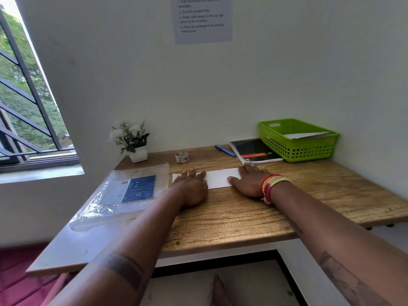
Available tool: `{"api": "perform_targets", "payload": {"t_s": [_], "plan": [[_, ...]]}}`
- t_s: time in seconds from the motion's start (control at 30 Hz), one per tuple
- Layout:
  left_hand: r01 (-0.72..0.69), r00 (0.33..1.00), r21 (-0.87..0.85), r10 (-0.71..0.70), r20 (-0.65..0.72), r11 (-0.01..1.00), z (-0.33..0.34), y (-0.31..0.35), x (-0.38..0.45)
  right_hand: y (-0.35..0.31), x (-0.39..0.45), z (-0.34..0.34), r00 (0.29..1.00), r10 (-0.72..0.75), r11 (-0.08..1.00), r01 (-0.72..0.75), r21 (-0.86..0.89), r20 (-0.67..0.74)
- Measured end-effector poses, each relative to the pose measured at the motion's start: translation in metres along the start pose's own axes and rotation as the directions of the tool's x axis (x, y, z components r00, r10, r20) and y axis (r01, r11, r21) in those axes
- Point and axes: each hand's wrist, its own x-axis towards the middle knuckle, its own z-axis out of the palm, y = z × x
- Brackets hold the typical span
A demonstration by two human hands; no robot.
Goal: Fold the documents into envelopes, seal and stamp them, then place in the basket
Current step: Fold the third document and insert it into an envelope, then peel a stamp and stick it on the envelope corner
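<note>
Wooden worktop (242,217) carries a white folded paper or envelope (217,178), which of the two cannot be told, lying flat with its long axis running left to right. Both hands press it with straight, flat fingers: the left hand (192,186) on its left end, the right hand (250,181) on its right end, neither nearer than the other. A green basket (295,149) stands far right, well apart, nearer the right hand, with papers already inside. A small roll (182,157), probably stamps, sits just beyond the paper.
</note>
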Motion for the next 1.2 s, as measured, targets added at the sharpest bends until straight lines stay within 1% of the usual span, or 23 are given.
{"api": "perform_targets", "payload": {"t_s": [0.1,0.13,0.2,0.27,0.3,0.33,0.37,0.4,0.43,0.47,0.53,0.6,0.63,0.7,0.77,0.8,0.87,0.9,0.97,1.03,1.13,1.17,1.2], "plan": [[0.004,1.0,-0.004,-0.004,0.009,1.0,-0.002,0.0,-0.001,0.0,0.0,-0.005,0.999,-0.003,1.0,0.002,0.018,0.054],[0.006,1.0,-0.005,-0.006,0.013,1.0,-0.002,0.001,-0.001,-0.002,-0.001,-0.008,0.998,0.008,1.0,-0.007,-0.007,0.066],[0.01,1.0,0.002,-0.01,0.021,1.0,-0.004,0.002,0.0,-0.012,-0.001,-0.017,0.995,0.05,0.99,-0.038,-0.139,0.084],[0.014,0.999,0.007,-0.014,0.042,1.0,-0.006,0.004,0.0,-0.026,-0.003,-0.032,0.991,0.048,0.95,-0.006,-0.312,0.128],[0.012,0.999,0.006,-0.012,0.05,1.0,-0.007,0.004,0.0,-0.033,-0.002,-0.038,0.991,0.004,0.924,0.048,-0.38,0.136],[0.011,0.998,0.007,-0.012,0.057,1.0,-0.008,0.005,0.0,-0.039,-0.002,-0.044,0.993,-0.064,0.899,0.102,-0.426,0.101],[0.01,0.998,0.009,-0.011,0.062,1.0,-0.008,0.004,0.001,-0.046,0.004,-0.048,0.988,-0.15,0.887,0.143,-0.439,0.019],[0.005,0.998,0.006,-0.006,0.061,1.0,-0.009,0.004,0.003,-0.05,0.01,-0.051,0.967,-0.236,0.895,0.18,-0.407,-0.091],[-0.001,0.999,0.0,0.001,0.053,1.0,-0.01,0.004,0.004,-0.055,0.018,-0.05,0.93,-0.31,0.915,0.236,-0.328,-0.195],[-0.007,0.999,-0.005,0.007,0.046,1.0,-0.011,0.004,0.005,-0.06,0.026,-0.049,0.897,-0.356,0.928,0.307,-0.209,-0.261],[-0.023,0.998,-0.004,0.023,0.051,1.0,-0.015,0.005,0.007,-0.068,0.037,-0.04,0.861,-0.399,0.906,0.424,0.012,-0.314],[-0.031,0.997,0.0,0.031,0.072,1.0,-0.02,0.007,0.009,-0.071,0.051,-0.021,0.83,-0.428,0.865,0.491,0.105,-0.357],[-0.034,0.997,0.02,0.033,0.077,0.999,-0.024,0.007,0.009,-0.07,0.059,-0.011,0.827,-0.416,0.856,0.496,0.143,-0.377],[-0.059,0.998,0.067,0.056,0.042,0.996,-0.036,0.007,0.017,-0.069,0.069,0.0,0.813,-0.408,0.856,0.499,0.135,-0.415],[-0.042,0.994,0.075,0.049,-0.1,0.996,-0.051,0.0,0.031,-0.068,0.077,0.004,0.785,-0.416,0.853,0.512,0.103,-0.459],[-0.004,0.98,0.014,0.007,-0.201,1.0,-0.057,-0.007,0.043,-0.068,0.079,0.004,0.788,-0.403,0.852,0.509,0.124,-0.465],[0.05,0.911,-0.153,-0.108,-0.398,0.987,-0.06,-0.025,0.065,-0.068,0.081,0.004,0.804,-0.391,0.852,0.501,0.155,-0.447],[0.055,0.882,-0.181,-0.133,-0.452,0.982,-0.057,-0.032,0.074,-0.067,0.083,0.004,0.812,-0.394,0.852,0.499,0.16,-0.431],[0.046,0.869,-0.149,-0.113,-0.482,0.988,-0.045,-0.046,0.089,-0.066,0.086,0.005,0.817,-0.399,0.853,0.498,0.159,-0.416],[0.055,0.865,-0.127,-0.111,-0.489,0.99,-0.033,-0.056,0.097,-0.067,0.086,0.004,0.805,-0.419,0.843,0.517,0.151,-0.419],[0.103,0.827,-0.039,-0.108,-0.552,0.994,-0.027,-0.064,0.102,-0.067,0.085,-0.001,0.809,-0.437,0.831,0.53,0.167,-0.394],[0.095,0.822,-0.032,-0.097,-0.562,0.995,-0.026,-0.065,0.102,-0.067,0.084,-0.002,0.811,-0.444,0.828,0.534,0.171,-0.381],[0.061,0.824,-0.079,-0.095,-0.558,0.995,-0.025,-0.064,0.103,-0.067,0.082,-0.004,0.813,-0.447,0.825,0.536,0.178,-0.373]]}}
